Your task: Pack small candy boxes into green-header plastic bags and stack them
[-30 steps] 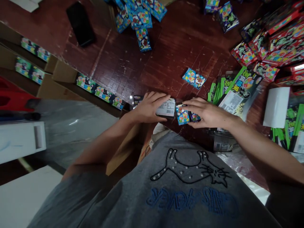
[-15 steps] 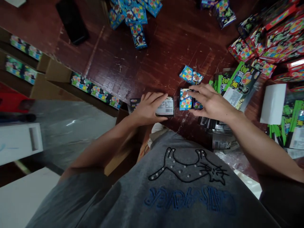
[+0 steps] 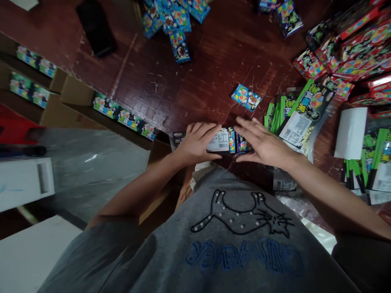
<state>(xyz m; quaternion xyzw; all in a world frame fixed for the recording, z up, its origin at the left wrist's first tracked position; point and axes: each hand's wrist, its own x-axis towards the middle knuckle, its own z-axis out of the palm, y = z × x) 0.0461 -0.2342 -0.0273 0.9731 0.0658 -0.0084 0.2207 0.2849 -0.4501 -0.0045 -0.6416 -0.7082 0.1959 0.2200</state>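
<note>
My left hand (image 3: 198, 142) is wrapped over a black package with a white label (image 3: 220, 140), lying near the table's front edge. At the package's right end a small blue box (image 3: 232, 140) shows as a narrow strip. Just right of it, my right hand (image 3: 259, 142) grips a purple box (image 3: 243, 143) between thumb and fingers. The purple box is partly hidden by those fingers. Beyond my right hand a loose blue box (image 3: 246, 97) lies flat on the dark red table (image 3: 210, 73).
Blue boxes (image 3: 177, 20) lie at the back, red boxes (image 3: 363, 49) at the far right. Green and black packaging (image 3: 297, 122) is beside my right hand. Cardboard cartons (image 3: 76, 95) with boxes stand at left, near a black phone (image 3: 96, 28).
My right hand has moved left, bringing the blue and purple boxes up to the labelled package. The blue box's wide face no longer shows. My left hand has shifted slightly right.
</note>
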